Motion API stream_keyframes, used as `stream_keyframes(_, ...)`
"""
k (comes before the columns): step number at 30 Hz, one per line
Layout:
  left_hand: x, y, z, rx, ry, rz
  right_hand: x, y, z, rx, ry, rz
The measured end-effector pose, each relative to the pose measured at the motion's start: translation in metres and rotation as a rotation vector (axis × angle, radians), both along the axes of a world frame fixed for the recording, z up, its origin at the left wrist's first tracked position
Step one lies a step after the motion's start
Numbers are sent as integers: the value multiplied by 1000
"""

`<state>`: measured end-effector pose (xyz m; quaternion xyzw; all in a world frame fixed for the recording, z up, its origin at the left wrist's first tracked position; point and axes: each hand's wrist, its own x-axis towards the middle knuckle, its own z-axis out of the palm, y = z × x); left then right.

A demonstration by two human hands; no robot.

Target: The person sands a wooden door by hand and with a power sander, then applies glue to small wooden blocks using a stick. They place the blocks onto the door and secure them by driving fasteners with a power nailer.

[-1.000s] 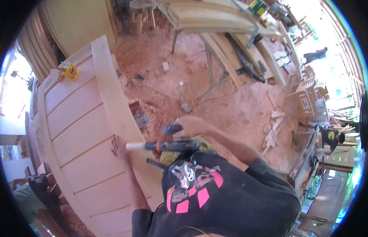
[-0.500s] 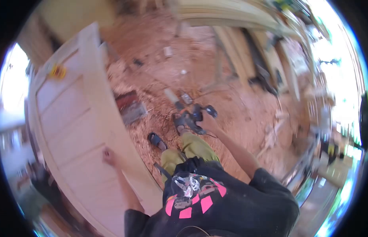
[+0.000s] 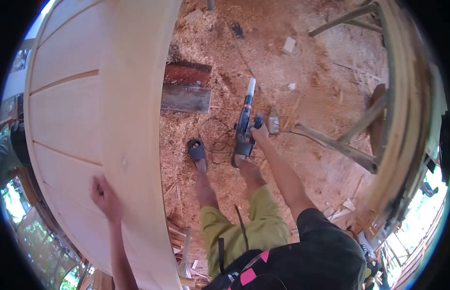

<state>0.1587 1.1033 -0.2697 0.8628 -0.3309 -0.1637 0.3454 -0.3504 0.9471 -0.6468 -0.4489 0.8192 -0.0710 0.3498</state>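
We are pressing our left hand (image 3: pixel 105 195), open flat and holding nothing, against the panelled door (image 3: pixel 75 111). Further right, our right hand (image 3: pixel 258 131) is gripping the power tool (image 3: pixel 244 123), dangling it above the sawdust floor (image 3: pixel 307 72). We are probably between passes; next, raising the tool to the door calls for bracing the panel.

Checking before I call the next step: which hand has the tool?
The right hand, holding the tool down over the floor; the left hand rests open on the door instead.
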Motion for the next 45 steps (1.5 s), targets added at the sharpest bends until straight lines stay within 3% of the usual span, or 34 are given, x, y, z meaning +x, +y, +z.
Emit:
stream_keyframes(6,-20,-14,12,-29,-39,70,68,-56,-136,130,-330,-79)
stream_keyframes(9,-20,-13,16,-37,-31,68,95,-56,-142,84,-269,80)
stream_keyframes(11,-30,-23,20,19,-53,33,84,-47,-107,34,-104,468)
stream_keyframes(12,-30,-22,20,-5,-14,55,81,-56,-57,241,34,942)
stream_keyframes(14,-21,-14,14,-44,2,16,53,-23,19,-18,-236,934)
stream_keyframes(15,-14,-11,9,-42,3,-42,39,-8,60,34,-221,924)
stream_keyframes(16,-6,-6,1,-24,-73,-88,22,6,103,87,-196,885)
stream_keyframes(18,-8,-8,-7,-68,52,-51,-24,30,199,94,-338,809)
stream_keyframes(21,-9,-11,-13,-121,132,-73,-63,19,416,-110,-211,612)
stream_keyframes(23,-11,-24,-19,-146,137,-124,-97,10,549,-376,94,494)
stream_keyframes(25,-25,-24,-4,-65,-123,-158,-197,5,591,-547,524,296)
stream_keyframes(26,-23,-21,-10,-89,-166,-186,-259,7,595,-487,769,185)
stream_keyframes(28,-10,-5,-45,-47,-160,-135,-384,31,585,-45,1149,26)
stream_keyframes(30,22,26,-88,184,-130,-279,-436,45,587,124,1071,-31)
stream_keyframes(31,10,41,-77,130,-133,-299,-452,51,588,150,1030,-9)
stream_keyframes(35,2,131,-145,206,-330,-360,-471,22,575,64,1011,62)
stream_keyframes(38,-78,144,-15,273,-19,-60,-457,3,573,-65,908,34)
stream_keyframes(40,-107,166,31,358,-76,38,-427,-4,568,-180,730,8)
stream_keyframes(41,-120,178,38,442,-117,80,-403,-10,564,-240,595,12)
stream_keyframes(45,-148,227,51,391,-123,215,-248,-22,552,-312,-68,42)
